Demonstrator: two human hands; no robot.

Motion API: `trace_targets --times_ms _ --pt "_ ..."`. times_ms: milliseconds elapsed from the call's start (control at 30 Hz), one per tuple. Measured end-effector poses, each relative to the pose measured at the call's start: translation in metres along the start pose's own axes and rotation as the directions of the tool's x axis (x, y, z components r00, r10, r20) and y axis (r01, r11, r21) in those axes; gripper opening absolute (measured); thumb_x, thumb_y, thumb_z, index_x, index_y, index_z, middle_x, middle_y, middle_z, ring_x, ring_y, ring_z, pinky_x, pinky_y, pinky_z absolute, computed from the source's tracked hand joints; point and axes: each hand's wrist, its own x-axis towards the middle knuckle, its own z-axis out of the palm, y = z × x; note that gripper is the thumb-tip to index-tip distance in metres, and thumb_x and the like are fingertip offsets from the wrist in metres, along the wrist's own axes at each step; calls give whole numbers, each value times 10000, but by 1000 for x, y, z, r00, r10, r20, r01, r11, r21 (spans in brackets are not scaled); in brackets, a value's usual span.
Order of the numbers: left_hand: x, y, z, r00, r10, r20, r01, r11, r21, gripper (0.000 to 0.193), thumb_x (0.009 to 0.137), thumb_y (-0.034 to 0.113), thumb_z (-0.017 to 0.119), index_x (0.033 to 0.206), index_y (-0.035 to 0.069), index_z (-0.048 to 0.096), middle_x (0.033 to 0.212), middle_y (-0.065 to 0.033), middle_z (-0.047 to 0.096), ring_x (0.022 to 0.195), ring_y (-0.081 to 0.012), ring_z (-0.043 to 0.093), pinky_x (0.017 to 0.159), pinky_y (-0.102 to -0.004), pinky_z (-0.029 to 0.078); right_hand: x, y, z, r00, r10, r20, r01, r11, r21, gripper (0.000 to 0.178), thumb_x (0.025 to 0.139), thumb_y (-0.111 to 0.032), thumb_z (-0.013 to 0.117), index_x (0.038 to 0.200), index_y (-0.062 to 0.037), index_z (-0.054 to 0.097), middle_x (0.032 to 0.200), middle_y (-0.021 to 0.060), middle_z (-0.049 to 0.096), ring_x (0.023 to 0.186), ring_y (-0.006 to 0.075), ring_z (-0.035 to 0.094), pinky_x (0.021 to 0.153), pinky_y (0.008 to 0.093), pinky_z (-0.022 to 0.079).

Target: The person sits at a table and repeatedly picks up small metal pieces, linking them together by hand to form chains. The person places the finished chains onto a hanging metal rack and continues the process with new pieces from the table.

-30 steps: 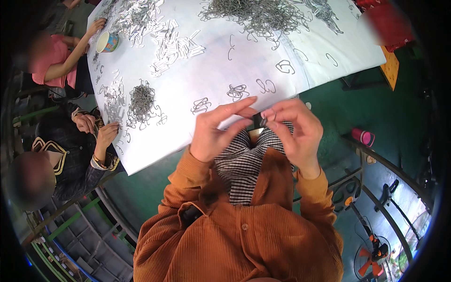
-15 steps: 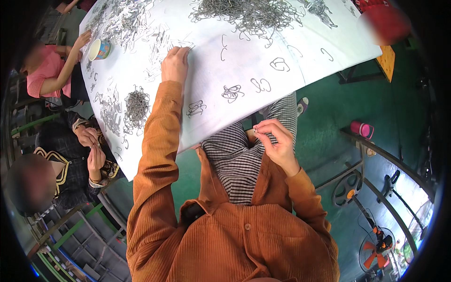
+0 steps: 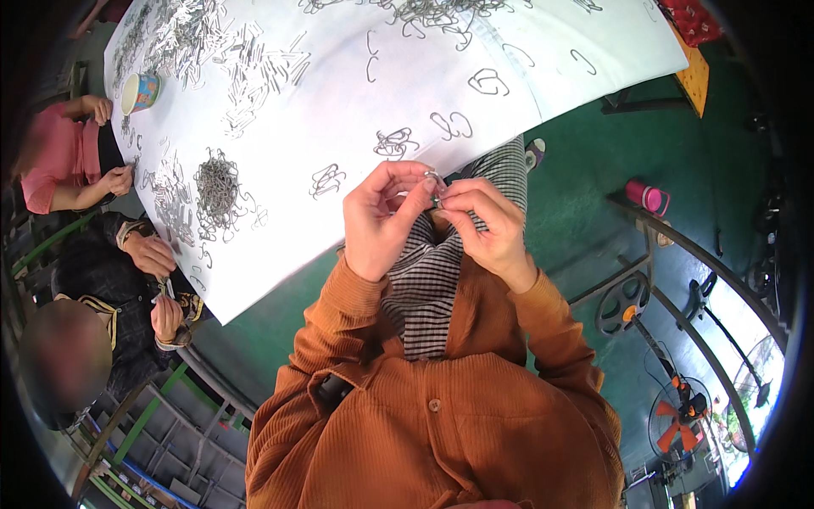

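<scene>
- Pinching one small metal piece at the white table's near edge, the left hand and right hand meet at the fingertips; the piece's exact shape is too small to tell.
- Four small clusters of bent wire hooks form a slanting row on the table.
- Green floor opens out off the table's near edge.

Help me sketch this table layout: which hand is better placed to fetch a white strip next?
Probably the left hand: it is nearer the white strips, while the right hand sits farther right. Both meet at a small piece, so the left would first need freeing.
</scene>
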Motion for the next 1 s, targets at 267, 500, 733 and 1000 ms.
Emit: trace_targets --times_ms 267,500,733,1000 --pt "-3 14 1 994 107 19 -108 943 314 119 862 10 666 971 -33 650 862 -72 709 777 -117 684 733 -248 544 0 6 3 999 44 -12 -45 999 -26 119 756 15 712 826 -24 623 879 67 645 760 233 620 637 318 510" --pt "-21 19 4 969 232 83 -243 837 490 106 856 -28 649 961 -45 643 923 -117 717 868 -158 678 808 -275 526 12 -4 -20 1000 5 22 -5 1000 -14 209 766 5 703 969 -21 660 1001 104 623 819 226 624 675 290 512" --pt "-31 15 2 965 252 71 -255 842 475 88 844 -39 646 931 -30 655 902 -112 724 856 -163 689 798 -266 519 121 57 37 994 104 27 -78 868 -490 121 850 -169 657 864 -48 661 934 123 622 802 290 626 688 357 502" --pt "-39 10 -8 952 293 84 -298 832 469 117 828 -55 635 934 -20 666 893 -106 722 835 -182 695 770 -268 524 170 59 108 944 278 177 -66 686 -725 144 821 -55 612 923 47 619 1014 208 597 898 359 650 793 430 528"
